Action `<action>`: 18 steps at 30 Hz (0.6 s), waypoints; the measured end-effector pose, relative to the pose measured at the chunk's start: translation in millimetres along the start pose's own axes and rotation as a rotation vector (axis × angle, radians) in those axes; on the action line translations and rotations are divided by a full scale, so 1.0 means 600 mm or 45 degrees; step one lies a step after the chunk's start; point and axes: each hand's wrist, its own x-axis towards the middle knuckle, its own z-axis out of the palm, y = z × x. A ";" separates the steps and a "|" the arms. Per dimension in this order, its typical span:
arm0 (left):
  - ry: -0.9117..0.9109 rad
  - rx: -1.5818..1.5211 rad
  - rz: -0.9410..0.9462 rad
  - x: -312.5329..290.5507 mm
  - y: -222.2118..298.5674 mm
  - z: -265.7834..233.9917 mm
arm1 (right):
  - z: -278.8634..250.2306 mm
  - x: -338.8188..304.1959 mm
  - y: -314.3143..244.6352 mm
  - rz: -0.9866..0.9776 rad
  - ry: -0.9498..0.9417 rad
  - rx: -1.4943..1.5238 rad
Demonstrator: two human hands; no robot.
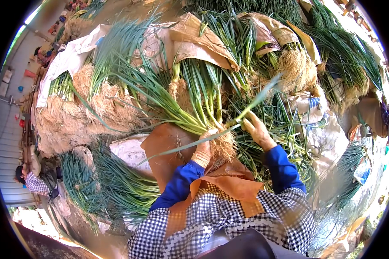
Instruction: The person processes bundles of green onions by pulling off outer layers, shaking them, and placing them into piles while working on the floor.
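My left hand (205,146) is closed around the base of a bunch of green onions (183,118). Their long green tops fan out away from me to the left, and the pale, tangled roots (224,144) hang beside that hand on its right. Just right of the bunch, my right hand (256,131) pinches a long green onion leaf (256,101), which points up and to the right, its tip blurred. A brown sheet (153,144) lies over my lap beneath the bunch.
More green onions with bushy roots (296,67) lie on sacking at the far side. Loose leaves (268,155) are heaped to my right. Green onion piles (121,179) lie at the near left. Another person (36,179) is at the left edge.
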 end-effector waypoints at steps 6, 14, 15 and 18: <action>0.023 0.165 0.039 -0.001 0.009 0.042 | 0.083 0.071 -0.030 -0.453 0.077 -0.917; 0.187 -0.044 -0.076 0.028 -0.021 0.002 | 0.074 0.090 -0.050 -1.181 -0.235 -1.823; 0.194 -0.176 -0.128 0.032 -0.024 -0.007 | 0.073 0.090 -0.057 -1.254 -0.330 -1.808; 0.014 -0.297 -0.239 0.018 -0.004 0.007 | 0.040 0.070 -0.021 -0.947 -0.877 -1.882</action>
